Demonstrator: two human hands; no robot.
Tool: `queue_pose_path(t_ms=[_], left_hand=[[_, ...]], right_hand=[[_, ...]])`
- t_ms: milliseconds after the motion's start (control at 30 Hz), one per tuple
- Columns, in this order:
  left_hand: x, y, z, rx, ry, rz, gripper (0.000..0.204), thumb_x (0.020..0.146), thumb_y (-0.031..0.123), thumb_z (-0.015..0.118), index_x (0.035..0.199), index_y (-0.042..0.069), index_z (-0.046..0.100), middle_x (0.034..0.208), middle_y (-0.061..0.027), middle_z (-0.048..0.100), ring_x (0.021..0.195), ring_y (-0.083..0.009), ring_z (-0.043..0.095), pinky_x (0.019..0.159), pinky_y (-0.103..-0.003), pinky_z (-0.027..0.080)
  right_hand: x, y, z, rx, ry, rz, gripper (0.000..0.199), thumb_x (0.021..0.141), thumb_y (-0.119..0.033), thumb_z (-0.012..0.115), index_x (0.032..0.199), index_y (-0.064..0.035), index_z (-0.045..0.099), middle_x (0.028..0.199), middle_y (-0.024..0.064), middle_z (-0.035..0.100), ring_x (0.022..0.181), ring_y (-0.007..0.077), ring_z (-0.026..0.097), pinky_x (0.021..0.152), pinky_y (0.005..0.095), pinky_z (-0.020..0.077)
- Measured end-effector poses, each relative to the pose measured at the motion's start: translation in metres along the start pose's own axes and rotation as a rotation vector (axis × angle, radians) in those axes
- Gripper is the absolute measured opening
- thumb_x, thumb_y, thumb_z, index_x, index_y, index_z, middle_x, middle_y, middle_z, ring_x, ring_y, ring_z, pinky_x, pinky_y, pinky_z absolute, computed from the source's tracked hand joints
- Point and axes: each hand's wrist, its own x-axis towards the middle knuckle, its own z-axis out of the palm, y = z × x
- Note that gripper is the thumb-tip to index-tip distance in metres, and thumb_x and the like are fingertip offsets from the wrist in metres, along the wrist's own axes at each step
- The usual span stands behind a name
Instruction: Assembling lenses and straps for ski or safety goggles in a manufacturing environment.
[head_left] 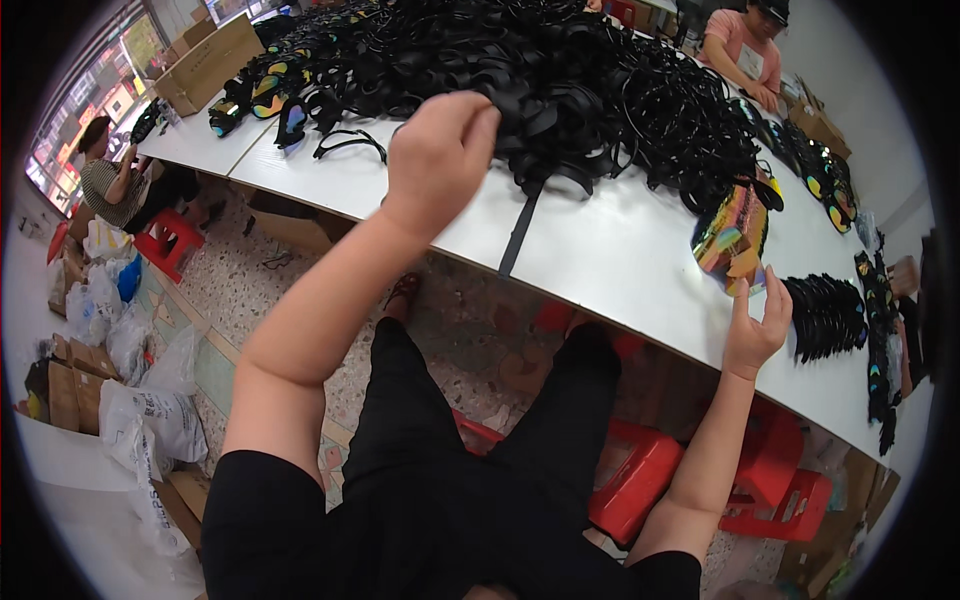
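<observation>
My left hand (440, 160) is closed in front of a big heap of black straps and goggle frames (560, 70). Its fingertips face the heap, and whatever they may hold is hidden. One flat black strap (518, 235) hangs from the heap toward the table's near edge. On the right, my right hand (757, 325) has its fingers stretched and apart. Its fingertips touch the lower end of a shiny pile of mirrored orange and rainbow lenses (728, 235). Beside that hand lies a neat row of black curved pieces (828, 318).
The white table (630, 255) runs across in front of me. Goggles with coloured lenses line its right side (815, 175). Co-workers sit at the far left (120, 185) and far right (742, 50). Red stools (635, 475) stand under the near edge; plastic bags (150, 420) and cartons lie left.
</observation>
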Motion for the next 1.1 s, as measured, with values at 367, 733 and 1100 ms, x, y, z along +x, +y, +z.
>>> queue_pose_path(t_ms=[367,733,1100], left_hand=[[-0.181,0.12,-0.027,-0.374,-0.521,0.11,0.024,0.073,0.007,0.076,0.095,0.002,0.066,0.069,-0.0056,0.056,0.06,-0.0225,0.059,0.053,-0.035,0.046],[-0.269,0.099,-0.062,-1.134,-0.51,-1.641,0.042,0.101,0.036,0.055,0.119,-0.001,0.055,0.098,-0.0079,0.063,0.084,-0.017,0.062,0.073,-0.028,0.05],[-0.293,0.084,-0.053,-1.135,-0.948,-1.916,0.053,0.103,0.049,0.046,0.116,0.001,0.062,0.112,-0.0114,0.066,0.1,-0.0198,0.065,0.086,-0.035,0.051]], right_hand=[[-0.143,-0.165,-0.063,1.874,-0.535,1.221,0.054,0.081,-0.029,0.081,0.118,0.0042,0.061,0.113,0.015,0.067,0.126,0.0359,0.055,0.111,0.047,0.0382],[-0.159,-0.197,-0.085,1.823,-0.816,1.042,0.051,0.077,-0.037,0.08,0.102,0.0055,0.067,0.1,0.017,0.064,0.099,0.0333,0.063,0.095,0.0442,0.0478],[-0.183,-0.198,-0.089,1.837,-1.0,1.143,0.054,0.073,-0.036,0.085,0.102,0.0056,0.068,0.099,0.0171,0.065,0.1,0.0324,0.066,0.096,0.0418,0.0496]])
